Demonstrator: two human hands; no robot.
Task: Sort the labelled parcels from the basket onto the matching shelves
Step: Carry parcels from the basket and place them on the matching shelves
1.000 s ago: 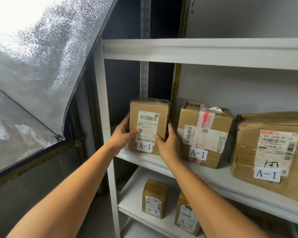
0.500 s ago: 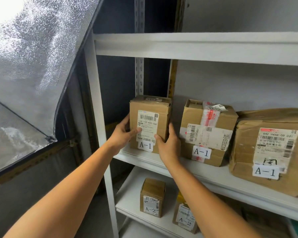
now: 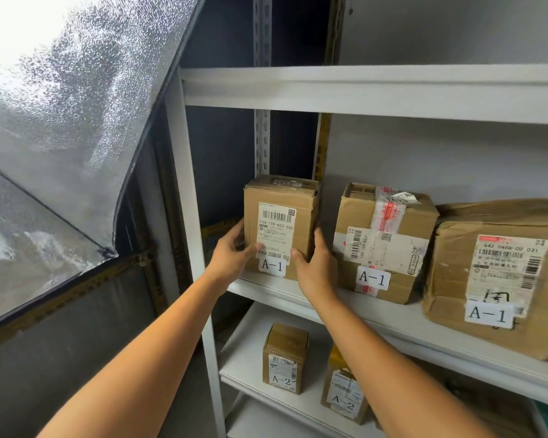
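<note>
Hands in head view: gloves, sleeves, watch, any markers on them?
Nothing worn that shows. The left hand and right hand are bare, with no gloves, rings or tape. Both forearms, left and right, are uncovered right to the frame edge: no sleeve cuff, watch, wristband, marker or cable in view.

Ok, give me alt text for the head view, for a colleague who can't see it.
The left hand and right hand grip a small A-1 parcel standing upright at the left end of a white shelf, with a taped A-1 parcel and a large A-1 parcel to its right. Two A-2 parcels stand on the lower shelf.
</note>
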